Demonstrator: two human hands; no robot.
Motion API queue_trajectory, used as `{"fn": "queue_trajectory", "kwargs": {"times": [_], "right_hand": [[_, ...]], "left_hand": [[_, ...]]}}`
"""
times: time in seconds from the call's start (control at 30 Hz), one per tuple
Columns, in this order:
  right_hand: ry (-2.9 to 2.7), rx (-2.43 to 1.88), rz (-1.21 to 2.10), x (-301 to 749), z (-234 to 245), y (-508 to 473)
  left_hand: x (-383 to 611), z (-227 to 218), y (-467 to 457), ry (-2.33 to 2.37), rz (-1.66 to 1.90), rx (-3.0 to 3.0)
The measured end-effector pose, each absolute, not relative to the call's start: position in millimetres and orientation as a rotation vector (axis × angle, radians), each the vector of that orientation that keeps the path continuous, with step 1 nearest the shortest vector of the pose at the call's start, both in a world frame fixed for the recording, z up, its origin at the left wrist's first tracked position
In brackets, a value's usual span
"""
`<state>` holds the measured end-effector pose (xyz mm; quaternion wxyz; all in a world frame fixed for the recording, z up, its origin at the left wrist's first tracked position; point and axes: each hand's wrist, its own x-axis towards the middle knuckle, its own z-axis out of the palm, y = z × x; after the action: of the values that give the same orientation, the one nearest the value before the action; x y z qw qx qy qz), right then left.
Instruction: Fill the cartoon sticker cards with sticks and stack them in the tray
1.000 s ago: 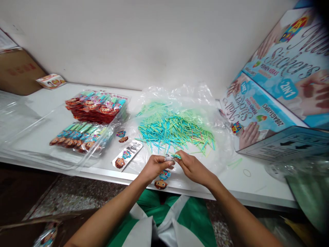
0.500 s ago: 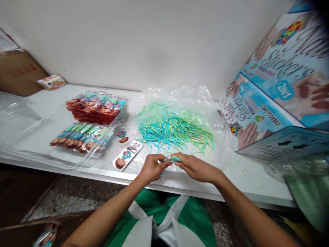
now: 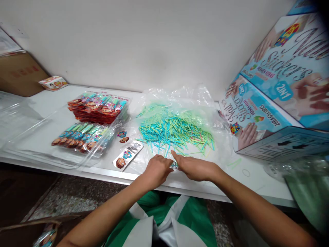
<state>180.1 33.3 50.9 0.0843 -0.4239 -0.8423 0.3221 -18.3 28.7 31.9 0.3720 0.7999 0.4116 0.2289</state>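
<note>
My left hand (image 3: pixel 158 169) is closed on a small printed plastic packet (image 3: pixel 174 165) near the table's front edge, its fingers curled. Against the packet's other side is my right hand (image 3: pixel 196 168), with one finger raised and the rest bent around the packet. Most of the packet is hidden between the hands. Just beyond them lies a heap of thin green and blue sticks (image 3: pixel 169 130) on a clear plastic sheet (image 3: pixel 221 144). A flat printed packet (image 3: pixel 128 156) with a cartoon figure rests left of my hands, near a smaller cartoon piece (image 3: pixel 123 136).
On the left, a clear plastic tray (image 3: pixel 33 137) stands around stacked filled packets (image 3: pixel 95 108) and a front row of them (image 3: pixel 79 137). Large printed boxes (image 3: pixel 269 92) stand at right. A rubber band (image 3: pixel 246 172) lies nearby. A brown carton (image 3: pixel 20 73) is at back left.
Both hands have moved slightly toward me. The left fingers have curled in around the packet, and the right hand has shifted from a pinch to one finger raised over it.
</note>
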Motion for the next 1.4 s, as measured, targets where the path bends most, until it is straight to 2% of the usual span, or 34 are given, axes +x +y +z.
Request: {"fn": "queue_trajectory", "kwargs": {"times": [0.17, 0.33, 0.53, 0.63, 0.73, 0.93, 1.23, 1.4], "right_hand": [[-2.531, -1.225, 1.042, 177.1, 59.2, 43.2], [-2.480, -1.044, 1.289, 179.5, 79.4, 57.3], [-2.169, -1.298, 0.879, 158.4, 59.1, 56.8], [-2.075, -1.332, 0.821, 148.5, 45.3, 57.7], [-1.901, -1.385, 0.899, 149.6, 34.9, 58.6], [-1.483, -1.402, 1.321, 165.0, 10.8, 49.2], [-1.366, -1.326, 1.364, 171.1, -13.6, 61.1], [-1.327, -1.277, 1.257, 171.7, -29.1, 70.0]], "left_hand": [[-11.6, 30.2, 20.5, 1.003, 0.452, 2.168], [-13.2, 34.2, 20.5, 0.907, 0.492, 1.841], [-2.3, 24.1, 22.2, 0.735, 0.518, 1.232], [4.2, 15.6, 21.5, 0.710, 0.574, 0.986], [5.0, 6.0, 22.6, 0.774, 0.630, 0.858], [0.1, -13.8, 33.4, 0.877, 0.750, 0.915], [7.8, -25.1, 53.3, 0.842, 0.715, 1.025], [14.4, -42.6, 66.9, 0.882, 0.745, 1.026]]}}
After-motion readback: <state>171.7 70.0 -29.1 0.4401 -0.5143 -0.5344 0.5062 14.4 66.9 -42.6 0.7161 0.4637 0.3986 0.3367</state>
